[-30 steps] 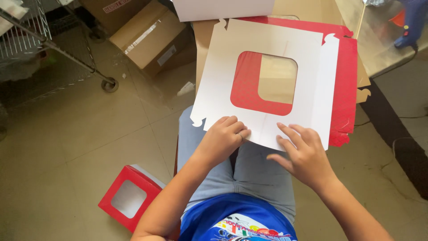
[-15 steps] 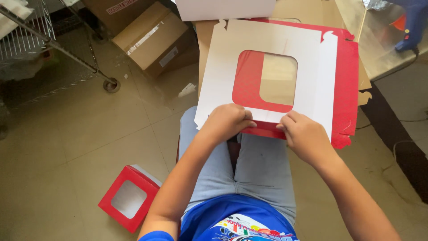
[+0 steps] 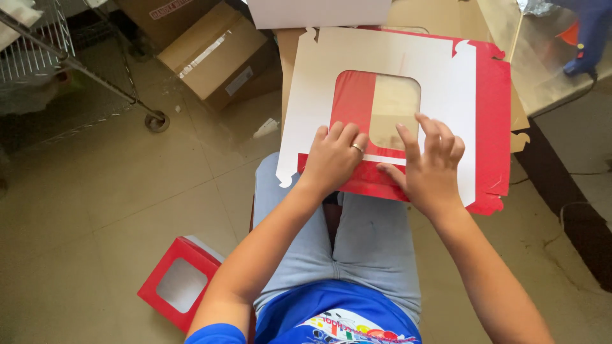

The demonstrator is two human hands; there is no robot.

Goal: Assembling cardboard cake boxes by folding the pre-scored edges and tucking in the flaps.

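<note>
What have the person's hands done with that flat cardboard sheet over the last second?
Both the left hand and right hand slid up the flat white-and-red windowed cardboard sheet, folding its near edge over so red shows. The small red windowed box on the floor stayed put.

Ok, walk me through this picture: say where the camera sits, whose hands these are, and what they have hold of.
The camera is worn on a person's head and looks down at their lap, so both hands are that person's own; no machine is involved. The left hand and right hand press on a flat cardboard box blank, white on one face and red on the other, with a window cut in it. It lies across the knees. On the tiled floor beside the left arm stands a folded red box with a window. Brown cartons and a wire cart lie further off.
</note>
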